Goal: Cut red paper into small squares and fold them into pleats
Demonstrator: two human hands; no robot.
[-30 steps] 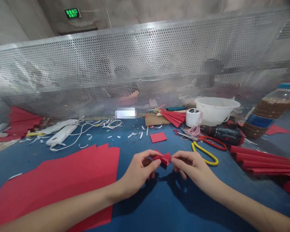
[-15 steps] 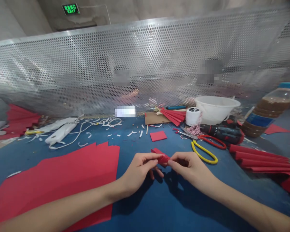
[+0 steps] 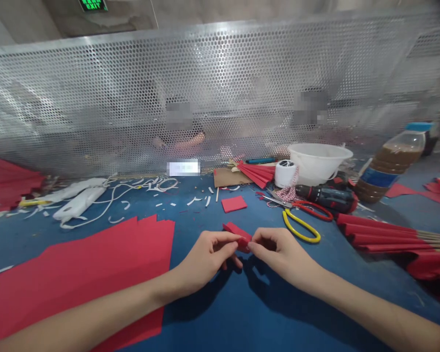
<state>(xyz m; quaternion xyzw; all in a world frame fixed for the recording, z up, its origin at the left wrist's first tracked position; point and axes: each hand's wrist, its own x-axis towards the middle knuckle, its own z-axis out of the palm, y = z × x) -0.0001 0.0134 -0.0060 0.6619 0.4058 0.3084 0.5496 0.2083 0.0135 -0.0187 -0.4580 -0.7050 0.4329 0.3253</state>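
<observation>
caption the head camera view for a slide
Left hand and right hand pinch folded red paper above a blue work surface, beside red sheets.

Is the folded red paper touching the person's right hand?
Touching. The head view shows the right hand pinching the end of the folded red paper between its thumb and fingertips, with no gap between them.

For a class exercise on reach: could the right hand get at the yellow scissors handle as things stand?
Probably yes: only blue tabletop separates the right hand from the yellow scissors handle, though it must first release the folded red paper.
</observation>
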